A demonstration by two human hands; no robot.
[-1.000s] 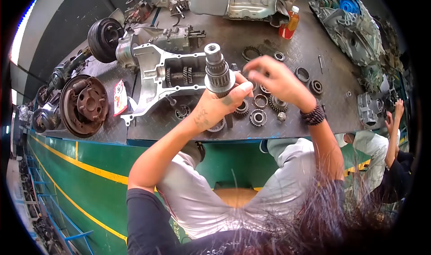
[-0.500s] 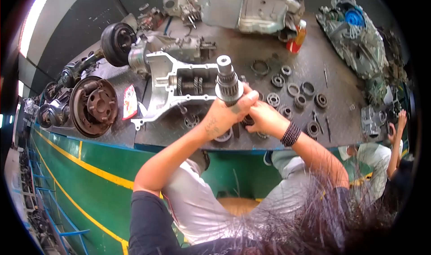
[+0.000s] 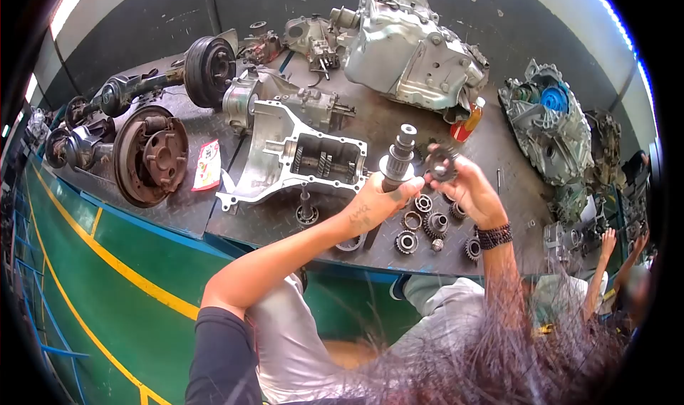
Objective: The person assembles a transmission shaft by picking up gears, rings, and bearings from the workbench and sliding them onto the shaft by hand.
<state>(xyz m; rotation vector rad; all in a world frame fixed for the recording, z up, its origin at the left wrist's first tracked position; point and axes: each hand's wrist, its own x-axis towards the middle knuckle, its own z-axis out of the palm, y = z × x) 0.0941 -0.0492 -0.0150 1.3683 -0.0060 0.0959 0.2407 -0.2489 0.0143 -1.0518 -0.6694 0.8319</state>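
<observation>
A splined metal shaft (image 3: 400, 152) with a wide collar stands nearly upright in my left hand (image 3: 381, 197), whose fingers wrap round its lower part. Just to the right, my right hand (image 3: 474, 191) grips a dark toothed gear (image 3: 442, 164) between thumb and fingers, near the shaft but apart from it. Below the hands, several loose gears and rings lie on the metal table, among them a large gear (image 3: 436, 225) and a bearing (image 3: 406, 242). Left of the shaft is an open gearbox housing (image 3: 271, 184) with gears inside.
A large silver transmission (image 3: 413, 56) stands at the back, with a bottle of red liquid (image 3: 468, 123) beside it. A rusty brake drum (image 3: 153, 157) and a red-and-white packet (image 3: 207, 165) are at left. Another casing (image 3: 548, 131) is at right, and other people's hands (image 3: 608, 243) show lower right.
My right hand has risen from beside my left hand and now shows a gear in its grip. The view has tilted up, and the shaft appears farther right and lower.
</observation>
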